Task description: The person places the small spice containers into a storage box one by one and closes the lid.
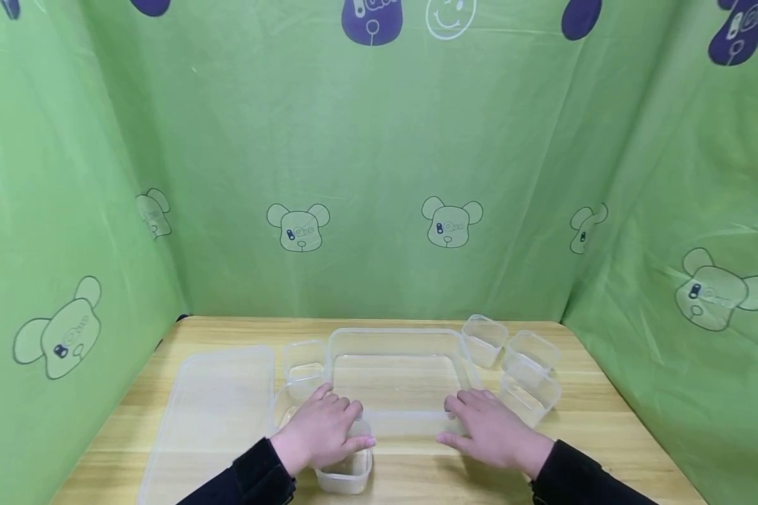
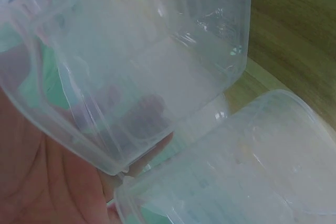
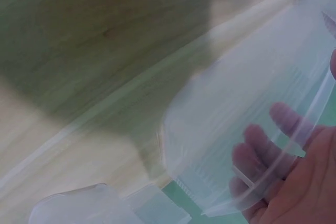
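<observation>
1 large rectangular container (image 1: 410, 423) is pinched by the right hand (image 1: 495, 429); whether the left hand (image 1: 321, 429) pinches cannot be told; under its fingers, the small tub (image 1: 344, 484) should be steadied.

Large tub (image 1: 404, 423): clear plastic, smooth, glossy
Small tubs (image 1: 344, 484): thin clear plastic, glossy
Flat sheet (image 1: 217, 400): translucent plastic, frosted
Counter (image 1: 606, 421): smooth, wood-grained
Drape (image 1: 379, 140): printed cloth, slight sheen
Sleeves (image 1: 259, 471): matt dark cloth
</observation>
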`<state>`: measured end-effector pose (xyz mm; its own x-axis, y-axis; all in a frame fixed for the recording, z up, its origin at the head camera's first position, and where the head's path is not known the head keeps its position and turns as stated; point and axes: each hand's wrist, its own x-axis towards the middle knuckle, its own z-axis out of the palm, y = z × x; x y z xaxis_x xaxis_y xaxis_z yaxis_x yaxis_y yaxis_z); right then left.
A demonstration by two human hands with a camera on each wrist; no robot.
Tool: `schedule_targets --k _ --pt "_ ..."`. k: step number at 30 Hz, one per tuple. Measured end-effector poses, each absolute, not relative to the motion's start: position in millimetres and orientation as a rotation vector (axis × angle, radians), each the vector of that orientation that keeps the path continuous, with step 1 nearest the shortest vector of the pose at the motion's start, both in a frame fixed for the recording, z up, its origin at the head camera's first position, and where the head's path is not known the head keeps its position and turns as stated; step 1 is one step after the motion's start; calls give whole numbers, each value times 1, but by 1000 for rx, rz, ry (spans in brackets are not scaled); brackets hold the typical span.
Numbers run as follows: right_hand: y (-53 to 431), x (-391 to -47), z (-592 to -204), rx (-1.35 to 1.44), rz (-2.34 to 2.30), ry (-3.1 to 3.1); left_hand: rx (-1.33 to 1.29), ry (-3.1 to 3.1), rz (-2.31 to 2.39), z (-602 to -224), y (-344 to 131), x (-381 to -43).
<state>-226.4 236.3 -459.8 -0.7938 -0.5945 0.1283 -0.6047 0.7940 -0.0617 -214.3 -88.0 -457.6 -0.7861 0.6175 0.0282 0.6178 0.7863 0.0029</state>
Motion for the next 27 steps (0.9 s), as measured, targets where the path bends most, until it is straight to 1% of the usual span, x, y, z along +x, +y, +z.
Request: schedule_targets --k 13,27 --pt "243 -232 -436 894 223 -2860 -1024 -2915 -39 -461 -87 -215" --pt "282 -244 -414 714 259 -2816 -1021 -2924 -58 -462 -88 -216"
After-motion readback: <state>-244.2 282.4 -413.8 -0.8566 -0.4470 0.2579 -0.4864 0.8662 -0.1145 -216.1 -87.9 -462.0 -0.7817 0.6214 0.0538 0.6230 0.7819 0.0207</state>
